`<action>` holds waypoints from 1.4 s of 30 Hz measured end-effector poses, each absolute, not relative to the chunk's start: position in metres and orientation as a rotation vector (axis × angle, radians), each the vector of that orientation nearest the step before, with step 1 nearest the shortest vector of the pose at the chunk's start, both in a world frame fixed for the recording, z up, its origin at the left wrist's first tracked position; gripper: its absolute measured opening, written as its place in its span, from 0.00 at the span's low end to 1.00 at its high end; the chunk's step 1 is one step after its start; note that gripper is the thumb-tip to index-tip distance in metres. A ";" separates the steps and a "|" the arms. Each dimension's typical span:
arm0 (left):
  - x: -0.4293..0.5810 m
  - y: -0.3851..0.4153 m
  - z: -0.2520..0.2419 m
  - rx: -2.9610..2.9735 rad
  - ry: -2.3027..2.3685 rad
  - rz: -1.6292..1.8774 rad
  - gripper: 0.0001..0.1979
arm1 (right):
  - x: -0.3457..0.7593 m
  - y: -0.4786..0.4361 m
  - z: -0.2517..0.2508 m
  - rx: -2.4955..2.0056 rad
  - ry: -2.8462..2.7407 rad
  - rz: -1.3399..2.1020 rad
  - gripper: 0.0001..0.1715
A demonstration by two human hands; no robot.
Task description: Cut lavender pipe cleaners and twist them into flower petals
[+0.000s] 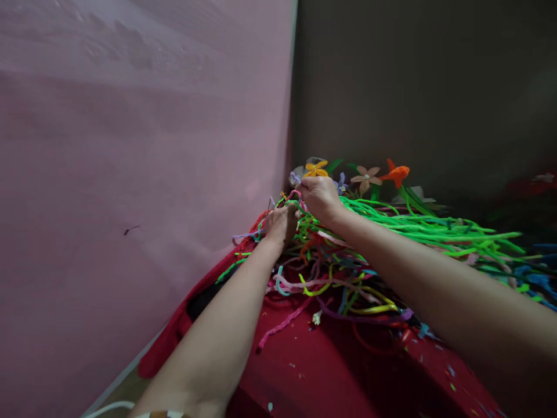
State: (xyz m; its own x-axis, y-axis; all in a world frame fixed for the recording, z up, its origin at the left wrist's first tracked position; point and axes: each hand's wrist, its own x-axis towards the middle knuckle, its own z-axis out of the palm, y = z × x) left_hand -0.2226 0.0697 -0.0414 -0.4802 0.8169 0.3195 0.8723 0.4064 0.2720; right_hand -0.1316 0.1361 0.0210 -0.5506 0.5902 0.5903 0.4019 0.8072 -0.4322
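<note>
Both my hands reach into a big tangle of coloured pipe cleaners (307, 278) at the far end of a red cloth. My left hand (282, 223) is closed among the strands, and what its fingers pinch is too small to make out. Just above and to its right, my right hand (321, 196) is closed with its fingertips pointing left. A pale purple bit (295, 177) and a pink strand (295, 193) show at those fingertips, but whether they are gripped is unclear. Behind this hand is a yellow pipe-cleaner flower (316, 169).
Long green pipe cleaners (435, 229) spread to the right. A beige flower (366, 179) and an orange flower-like piece (395, 173) lie at the back. The red cloth (287, 371) carries small scraps. A pinkish wall (143, 174) stands close on the left, a dark one (413, 87) behind.
</note>
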 end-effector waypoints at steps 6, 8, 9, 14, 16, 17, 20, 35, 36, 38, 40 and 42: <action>-0.227 0.070 -0.045 -1.506 -2.605 -0.615 0.16 | -0.114 0.143 0.062 -0.499 -1.732 0.714 0.10; -0.227 0.069 -0.046 -1.514 -2.615 -0.636 0.16 | -0.101 0.138 0.085 -0.469 -1.612 0.850 0.11; -0.227 0.068 -0.046 -1.517 -2.618 -0.650 0.16 | -0.093 0.135 0.096 -0.446 -1.566 0.893 0.11; -0.225 0.064 -0.038 -1.503 -2.606 -0.751 0.18 | -0.047 0.117 0.116 -0.372 -1.462 1.058 0.12; -0.226 0.062 -0.026 -1.484 -2.591 -0.802 0.18 | -0.027 0.112 0.110 -0.379 -1.437 1.203 0.12; -0.226 0.060 -0.018 -1.475 -2.586 -0.829 0.17 | -0.018 0.109 0.105 -0.409 -1.423 1.284 0.12; -0.220 0.050 0.011 -1.459 -2.510 -0.948 0.15 | 0.010 0.099 0.090 -0.405 -1.358 1.466 0.11; -0.065 0.009 0.030 -2.837 -2.289 -1.668 0.15 | 0.100 0.069 0.018 -0.479 -1.020 1.802 0.10; -0.063 0.009 0.025 -2.897 -2.286 -1.623 0.16 | 0.107 0.068 0.015 -0.489 -0.965 1.835 0.11; -0.059 0.008 0.016 -2.989 -2.325 -1.572 0.16 | 0.122 0.068 0.012 -0.497 -0.852 1.860 0.14; -0.056 0.007 0.008 -3.019 -2.392 -1.601 0.16 | 0.138 0.068 0.007 -0.497 -0.754 1.839 0.15; -0.052 0.005 0.001 -2.988 -2.440 -1.682 0.15 | 0.151 0.069 0.003 -0.518 -0.685 1.819 0.16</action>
